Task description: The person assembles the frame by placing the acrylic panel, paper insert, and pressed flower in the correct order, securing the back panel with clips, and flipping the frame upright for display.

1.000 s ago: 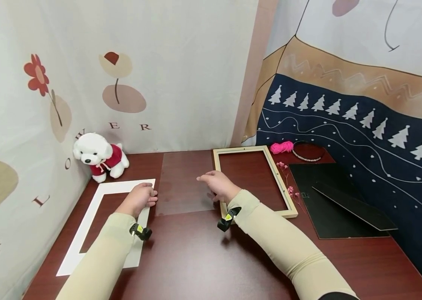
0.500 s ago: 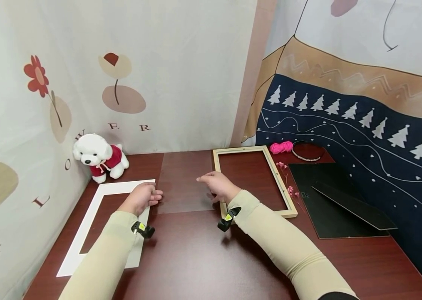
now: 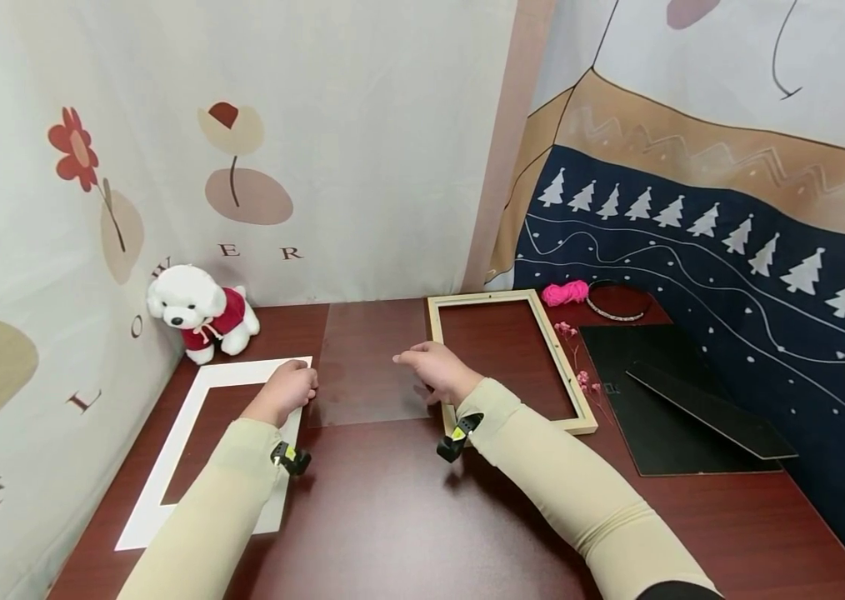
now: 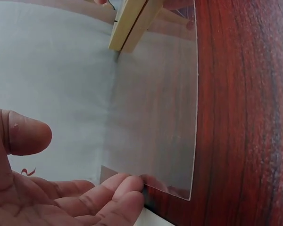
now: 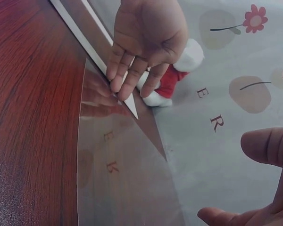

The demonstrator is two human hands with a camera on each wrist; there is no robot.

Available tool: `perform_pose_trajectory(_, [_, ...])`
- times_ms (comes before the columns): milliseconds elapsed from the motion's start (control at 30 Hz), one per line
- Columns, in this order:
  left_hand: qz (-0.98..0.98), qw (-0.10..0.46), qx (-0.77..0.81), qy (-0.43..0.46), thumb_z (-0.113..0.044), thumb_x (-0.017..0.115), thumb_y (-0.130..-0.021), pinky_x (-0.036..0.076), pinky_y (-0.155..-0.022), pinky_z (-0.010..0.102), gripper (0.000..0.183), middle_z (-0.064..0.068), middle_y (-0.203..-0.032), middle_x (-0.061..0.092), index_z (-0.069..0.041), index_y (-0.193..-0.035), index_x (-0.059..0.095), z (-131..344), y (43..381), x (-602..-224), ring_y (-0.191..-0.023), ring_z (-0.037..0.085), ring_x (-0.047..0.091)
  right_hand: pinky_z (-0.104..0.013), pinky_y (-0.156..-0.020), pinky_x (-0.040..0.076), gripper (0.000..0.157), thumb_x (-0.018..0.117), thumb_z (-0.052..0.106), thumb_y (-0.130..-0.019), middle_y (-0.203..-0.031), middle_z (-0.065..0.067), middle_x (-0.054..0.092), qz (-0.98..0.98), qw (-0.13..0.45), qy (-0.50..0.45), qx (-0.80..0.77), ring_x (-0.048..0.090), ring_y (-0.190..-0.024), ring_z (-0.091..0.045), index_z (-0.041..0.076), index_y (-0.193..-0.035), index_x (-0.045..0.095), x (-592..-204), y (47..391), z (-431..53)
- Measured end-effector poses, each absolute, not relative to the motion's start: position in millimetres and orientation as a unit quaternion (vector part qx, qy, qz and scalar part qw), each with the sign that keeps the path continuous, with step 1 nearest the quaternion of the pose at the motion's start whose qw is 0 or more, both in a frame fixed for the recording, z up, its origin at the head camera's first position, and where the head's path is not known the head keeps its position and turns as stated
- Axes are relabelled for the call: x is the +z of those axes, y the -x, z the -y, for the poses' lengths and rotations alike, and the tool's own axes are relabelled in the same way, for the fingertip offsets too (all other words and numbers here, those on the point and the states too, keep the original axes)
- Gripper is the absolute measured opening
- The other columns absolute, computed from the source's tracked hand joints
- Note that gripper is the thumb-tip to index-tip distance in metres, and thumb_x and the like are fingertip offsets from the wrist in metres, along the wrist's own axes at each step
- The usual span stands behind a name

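Observation:
A clear flat sheet [image 3: 370, 358] lies on the table between a white picture mat [image 3: 171, 454] and a pale wooden picture frame [image 3: 559, 358]. My left hand [image 3: 287, 393] is over the mat's right border. In the left wrist view, its fingertips [image 4: 132, 186] meet the near corner of the sheet, with the thumb well apart. At the sheet's right side, my right hand [image 3: 437, 371] reaches across the frame's left bar, thumb and forefinger parted. The right wrist view shows that thumb [image 5: 269, 146] away from the sheet; its other fingers are mostly hidden.
On the right lies a black backing board [image 3: 636, 400] with its stand leg [image 3: 707, 412] raised. Pink yarn [image 3: 565, 293], a dark hoop [image 3: 617, 317] and dried pink flowers [image 3: 583, 382] are near the frame. A white plush dog [image 3: 193, 300] sits back left against the curtain.
My left hand has shifted slightly right along the mat's edge; its fingers stretched out toward the sheet, then drew back in. The right hand has stayed in place.

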State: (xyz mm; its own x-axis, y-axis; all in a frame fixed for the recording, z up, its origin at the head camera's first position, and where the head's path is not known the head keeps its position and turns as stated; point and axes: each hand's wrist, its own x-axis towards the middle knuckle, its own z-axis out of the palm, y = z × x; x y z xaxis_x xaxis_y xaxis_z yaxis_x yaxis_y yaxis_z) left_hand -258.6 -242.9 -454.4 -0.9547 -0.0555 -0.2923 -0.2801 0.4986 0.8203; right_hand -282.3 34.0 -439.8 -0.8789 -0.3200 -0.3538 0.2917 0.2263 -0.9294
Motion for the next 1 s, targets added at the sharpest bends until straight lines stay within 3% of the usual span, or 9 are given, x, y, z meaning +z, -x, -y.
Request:
perform_pose_trajectory(67, [-0.855,0.114,0.495,0.104,-0.008,0.043,-0.094,0.05,-0.069,0.022,0.071,0.028,-0.127,0.055,0.019,-0.157,0.025,243.2,260.1,-455.4,-0.088,0.018,0.06,-0.037,-0.065,0.046,0.052,0.065,0.031,-0.103,-0.056,0.006,0.029,-0.742,0.249,0.012,-0.623,0.034,-0.055,-0.018,0.003,-0.144,0.052,-439.3,282.7,-34.7])
perform_pose_trajectory(167, [-0.843,0.115,0.511,0.121,-0.007,0.043,-0.093,0.052,-0.069,0.022,0.071,0.029,-0.131,0.053,0.018,-0.157,0.026,245.7,262.6,-457.3,-0.085,0.016,0.061,-0.038,-0.063,0.042,0.047,0.065,0.031,-0.103,-0.056,0.006,0.028,-0.738,0.253,0.012,-0.626,0.034,-0.054,-0.019,0.002,-0.139,0.054,-438.7,283.0,-35.8])
perform_pose_trajectory(267, [-0.834,0.117,0.522,0.135,-0.007,0.043,-0.093,0.054,-0.071,0.021,0.069,0.03,-0.139,0.051,0.016,-0.156,0.028,247.9,264.6,-458.3,-0.088,0.016,0.062,-0.046,-0.077,0.052,0.048,0.065,0.032,-0.103,-0.058,0.006,0.028,-0.739,0.254,0.009,-0.624,0.035,-0.056,-0.019,0.002,-0.138,0.053,-438.0,282.8,-36.8])
perform_pose_trajectory(367, [-0.831,0.118,0.526,0.135,-0.007,0.042,-0.093,0.055,-0.071,0.022,0.066,0.03,-0.139,0.051,0.017,-0.155,0.031,248.5,265.5,-457.9,-0.092,0.018,0.063,-0.056,-0.092,0.055,0.048,0.065,0.032,-0.103,-0.06,0.006,0.028,-0.741,0.254,0.009,-0.621,0.035,-0.059,-0.019,0.001,-0.138,0.052,-437.8,282.6,-37.4])
perform_pose_trajectory(467, [-0.831,0.117,0.527,0.133,-0.007,0.041,-0.094,0.055,-0.071,0.022,0.063,0.029,-0.133,0.053,0.017,-0.151,0.035,248.4,265.4,-456.7,-0.092,0.019,0.062,-0.061,-0.096,0.055,0.047,0.065,0.032,-0.103,-0.059,0.006,0.028,-0.743,0.252,0.013,-0.619,0.035,-0.057,-0.018,0.002,-0.137,0.054,-438.3,282.9,-37.7])
perform_pose_trajectory(567, [-0.831,0.119,0.528,0.13,-0.008,0.039,-0.095,0.056,-0.073,0.023,0.059,0.026,-0.126,0.055,0.018,-0.149,0.037,248.5,264.8,-455.7,-0.092,0.019,0.062,-0.053,-0.088,0.057,0.044,0.065,0.032,-0.104,-0.057,0.007,0.028,-0.742,0.254,0.016,-0.621,0.034,-0.055,-0.018,0.003,-0.135,0.056,-439.3,283.4,-37.8])
perform_pose_trajectory(700, [-0.824,0.131,0.537,0.127,-0.01,0.036,-0.098,0.057,-0.077,0.026,0.058,0.023,-0.121,0.055,0.017,-0.15,0.034,248.1,265.1,-454.4,-0.096,0.02,0.063,-0.043,-0.071,0.048,0.039,0.062,0.031,-0.105,-0.056,0.006,0.028,-0.738,0.26,0.024,-0.622,0.036,-0.054,-0.019,0.003,-0.132,0.058,-441.1,283.9,-38.0])
perform_pose_trajectory(1000, [-0.811,0.142,0.551,0.135,-0.01,0.036,-0.099,0.057,-0.08,0.028,0.053,0.019,-0.119,0.056,0.015,-0.146,0.037,249.7,267.8,-455.2,-0.095,0.018,0.061,-0.043,-0.07,0.044,0.04,0.063,0.032,-0.104,-0.057,0.006,0.027,-0.733,0.263,0.026,-0.626,0.037,-0.056,-0.02,0.0,-0.129,0.058,-440.9,282.7,-38.9])
